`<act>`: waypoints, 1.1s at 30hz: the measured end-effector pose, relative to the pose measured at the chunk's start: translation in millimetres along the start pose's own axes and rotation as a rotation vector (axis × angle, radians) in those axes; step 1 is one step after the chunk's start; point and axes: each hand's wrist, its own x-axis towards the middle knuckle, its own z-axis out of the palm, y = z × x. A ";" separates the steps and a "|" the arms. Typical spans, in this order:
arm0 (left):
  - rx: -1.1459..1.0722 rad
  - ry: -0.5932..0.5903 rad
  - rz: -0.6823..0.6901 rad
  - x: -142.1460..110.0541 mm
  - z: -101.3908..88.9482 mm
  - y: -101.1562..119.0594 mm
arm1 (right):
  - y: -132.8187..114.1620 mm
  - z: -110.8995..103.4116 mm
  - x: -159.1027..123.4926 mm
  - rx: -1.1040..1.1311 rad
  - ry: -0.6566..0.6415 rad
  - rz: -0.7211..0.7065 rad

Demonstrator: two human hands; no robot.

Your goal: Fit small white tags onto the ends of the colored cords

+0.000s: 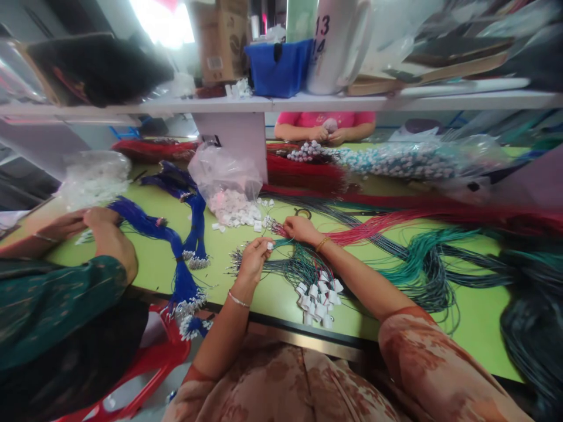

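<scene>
White connector housing (270, 245): located at the fingertips of the left hand (253, 258), pinched between thumb and forefinger, with no visible gap between the fingers and the part. Green wires extend to the right from beside this part.

Right hand (301, 228): positioned just beyond and to the right of the left fingers. Its fingers are curled, with the tips near the metal-ended red wires (277, 227); whether a wire is gripped cannot be told.

Grey wires (235, 258): terminal ends spread to the left of the left fingers; the strands pass beneath that hand and continue on its right.

Fitted connectors (319, 296): piled on the worktop (277, 300), on the body side of the right fingers and to the right of the left fingers.

Loose connectors (235, 211): heaped beyond the left fingers, at the mouth of a clear plastic bag (224, 170). Some lie just beyond the right fingers.

Tape roll (302, 214): flat on the worktop, close beyond the right fingers.

Red cable bundle (387, 224) and green cable bundle (416, 249): both to the right of the right fingers, the green set nearer the body.

Blue cable bundle (176, 246): well to the left of the left fingers, beside a co-worker's hands (99, 221).

Second co-worker's hands (329, 136): beyond the right fingers, below the shelf (176, 106), which carries a blue bin (281, 70)
</scene>
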 end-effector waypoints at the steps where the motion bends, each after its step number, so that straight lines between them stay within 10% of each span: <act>1: -0.007 0.000 -0.008 -0.1 0.4 0.0 | 0.7 -0.6 -0.9 -0.013 0.001 0.002; 8: -0.006 -0.031 -0.021 0.7 0.5 -1.5 | 4.5 0.5 -4.6 -0.020 0.000 -0.009; 16: 0.025 -0.055 -0.009 -0.4 4.2 -2.7 | 11.5 -8.6 -14.1 0.285 0.315 -0.144; 24: -0.038 -0.026 0.017 7.5 23.8 8.1 | -13.2 -16.3 -41.1 0.733 0.227 -0.336; 33: -0.175 -0.018 -0.006 13.8 30.5 -4.5 | -17.5 -10.6 -65.5 0.526 0.325 -0.212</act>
